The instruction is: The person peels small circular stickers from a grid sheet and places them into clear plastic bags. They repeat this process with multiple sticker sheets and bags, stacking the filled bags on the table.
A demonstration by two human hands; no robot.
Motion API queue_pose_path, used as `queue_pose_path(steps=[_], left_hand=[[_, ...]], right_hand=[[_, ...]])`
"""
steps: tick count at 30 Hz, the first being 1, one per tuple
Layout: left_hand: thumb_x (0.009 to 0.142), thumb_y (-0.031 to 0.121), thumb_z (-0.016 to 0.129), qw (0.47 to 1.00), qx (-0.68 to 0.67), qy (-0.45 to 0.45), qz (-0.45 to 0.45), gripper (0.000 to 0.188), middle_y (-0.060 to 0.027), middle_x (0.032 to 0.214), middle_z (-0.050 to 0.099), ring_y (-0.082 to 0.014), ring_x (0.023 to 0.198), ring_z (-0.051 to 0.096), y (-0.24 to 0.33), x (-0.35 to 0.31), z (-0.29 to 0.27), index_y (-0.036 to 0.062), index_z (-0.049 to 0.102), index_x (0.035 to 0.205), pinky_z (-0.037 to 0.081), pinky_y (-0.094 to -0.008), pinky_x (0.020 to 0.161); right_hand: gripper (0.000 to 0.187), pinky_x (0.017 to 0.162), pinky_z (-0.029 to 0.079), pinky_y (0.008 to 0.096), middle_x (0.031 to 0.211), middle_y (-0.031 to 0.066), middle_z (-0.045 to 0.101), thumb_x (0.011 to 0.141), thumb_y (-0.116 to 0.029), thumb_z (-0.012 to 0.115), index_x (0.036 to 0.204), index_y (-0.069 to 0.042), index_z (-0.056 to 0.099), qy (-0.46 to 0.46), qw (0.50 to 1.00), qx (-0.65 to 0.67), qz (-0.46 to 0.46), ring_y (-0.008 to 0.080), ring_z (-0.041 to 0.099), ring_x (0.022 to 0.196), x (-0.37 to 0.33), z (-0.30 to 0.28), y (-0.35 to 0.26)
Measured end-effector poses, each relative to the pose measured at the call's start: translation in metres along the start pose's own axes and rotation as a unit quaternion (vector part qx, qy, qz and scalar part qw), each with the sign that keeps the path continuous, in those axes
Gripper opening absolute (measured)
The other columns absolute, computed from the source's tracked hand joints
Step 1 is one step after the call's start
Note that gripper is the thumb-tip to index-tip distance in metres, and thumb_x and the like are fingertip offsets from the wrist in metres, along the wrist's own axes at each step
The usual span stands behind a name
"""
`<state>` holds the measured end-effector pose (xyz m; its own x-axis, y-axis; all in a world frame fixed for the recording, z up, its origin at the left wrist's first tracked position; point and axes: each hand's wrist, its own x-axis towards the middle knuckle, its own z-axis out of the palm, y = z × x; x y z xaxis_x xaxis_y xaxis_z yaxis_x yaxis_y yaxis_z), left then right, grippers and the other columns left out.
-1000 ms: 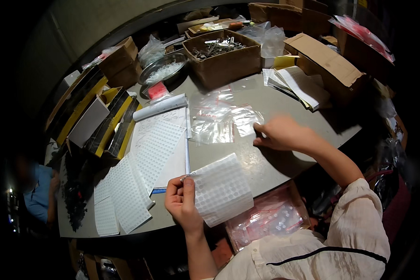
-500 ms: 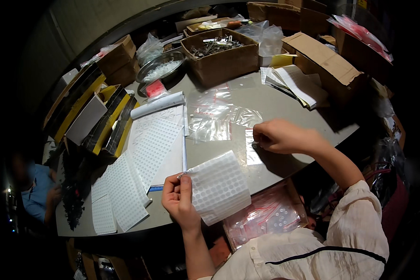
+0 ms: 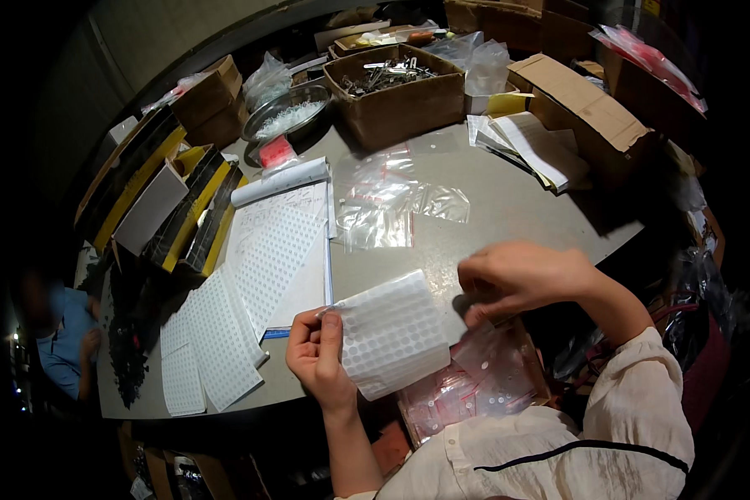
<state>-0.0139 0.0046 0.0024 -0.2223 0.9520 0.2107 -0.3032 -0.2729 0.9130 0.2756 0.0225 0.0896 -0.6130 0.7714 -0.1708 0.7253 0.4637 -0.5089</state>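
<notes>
My left hand (image 3: 321,358) pinches the edge of a pale sheet of round stickers (image 3: 396,333) between thumb and fingers, above the table's front edge. My right hand (image 3: 521,282) is bent downward to the right of that sheet, its fingers curled and slightly blurred. Just under its thumb is a small clear plastic bag (image 3: 481,350), over the box of bags (image 3: 529,354) at the table's front. Whether the fingers still grip this bag cannot be made out. In the box lie several clear bags with red seal strips and small round white stickers.
Flat clear bags (image 3: 379,212) lie mid-table beside a notepad (image 3: 279,208) and printed sticker sheets (image 3: 217,333). Farther back stand a carton of metal parts (image 3: 396,112), a bowl of clear pieces (image 3: 287,117) and more cartons (image 3: 587,104). Another person (image 3: 67,342) is at far left.
My right hand has moved down and toward me, from the tabletop to above the box. The small bag beneath it has left the table. My left hand and the sheet have barely moved.
</notes>
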Motion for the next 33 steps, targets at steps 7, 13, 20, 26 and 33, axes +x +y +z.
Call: queue_pose_path(steps=[7,13,20,26,33], left_hand=[[0.093,0.003,0.069,0.994,0.074,-0.073,-0.035,0.009,0.0025,0.081,0.063,-0.0007,0.069,0.050,0.004,-0.003,0.007,-0.0046,0.070,0.097,0.037,-0.0159,0.063],[0.095,0.005,0.068,0.987,0.108,-0.120,-0.023,0.014,-0.0004,0.090,0.070,-0.0052,0.081,0.060,-0.002,-0.002,0.001,-0.0059,0.072,0.102,0.048,-0.0205,0.074],[0.097,0.012,0.066,0.980,0.167,-0.103,-0.023,0.018,-0.0005,0.082,0.069,-0.0055,0.076,0.057,-0.003,-0.001,0.001,-0.0057,0.071,0.099,0.047,-0.0221,0.069],[0.101,0.012,0.062,0.983,0.158,-0.089,-0.030,0.020,0.0083,0.070,0.050,-0.0007,0.062,0.036,-0.003,-0.001,0.001,-0.0006,0.064,0.086,0.025,-0.0204,0.054],[0.098,0.013,0.063,0.976,0.193,-0.093,-0.036,0.019,0.0034,0.071,0.058,-0.0041,0.068,0.049,-0.001,0.001,0.004,-0.0042,0.066,0.089,0.040,-0.0221,0.061]], right_hand=[[0.023,0.080,0.051,0.0388,0.104,0.0119,0.062,0.089,-0.010,0.072,0.107,-0.004,0.059,0.236,0.956,0.015,-0.173,0.0301,0.062,0.095,0.036,0.018,-0.027],[0.025,0.078,0.050,0.0399,0.097,0.0117,0.058,0.084,-0.008,0.072,0.103,-0.004,0.058,0.280,0.931,-0.084,-0.219,0.0306,0.060,0.090,0.075,0.047,-0.045],[0.022,0.075,0.050,0.0369,0.091,0.0107,0.058,0.075,-0.007,0.068,0.094,-0.004,0.058,0.305,0.895,-0.189,-0.264,0.0285,0.060,0.086,0.075,0.057,-0.045],[0.019,0.074,0.050,0.0396,0.091,0.0112,0.061,0.075,-0.005,0.069,0.090,-0.003,0.058,0.307,0.893,-0.178,-0.279,0.0292,0.061,0.083,0.067,0.037,-0.017],[0.022,0.074,0.050,0.0462,0.087,0.0201,0.066,0.082,-0.018,0.070,0.094,-0.001,0.064,0.210,0.972,-0.071,0.083,0.0378,0.064,0.084,0.087,-0.024,0.118]])
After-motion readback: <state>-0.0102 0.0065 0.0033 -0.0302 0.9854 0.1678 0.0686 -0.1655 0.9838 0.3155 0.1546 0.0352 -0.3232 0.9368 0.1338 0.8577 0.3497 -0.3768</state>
